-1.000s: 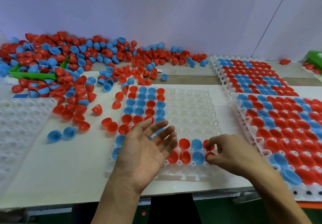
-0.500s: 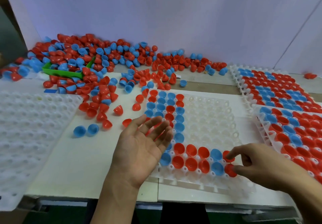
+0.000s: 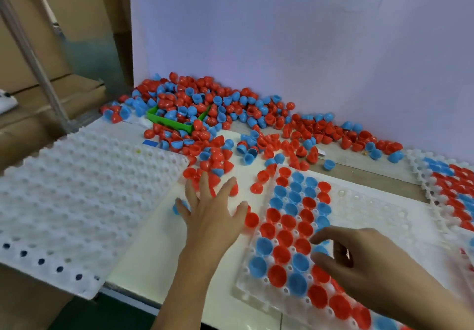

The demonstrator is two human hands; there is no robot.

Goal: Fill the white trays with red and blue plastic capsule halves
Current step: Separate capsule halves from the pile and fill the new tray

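Capsule halves [image 3: 218,121] lay heaped at back of bench; part-filled white tray [image 3: 372,216] sat centre. Left hand [image 3: 209,213] was spread flat over loose reds, gripping nothing. Right hand [image 3: 359,260] hovered relaxed, empty, over filled rows (risk: sleeve/wrist could knock seated halves out).

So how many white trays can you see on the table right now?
3: an empty tray at left, the half-filled tray in the middle under the right hand, and a filled tray at the right edge, partly out of view; more may lie beyond it.
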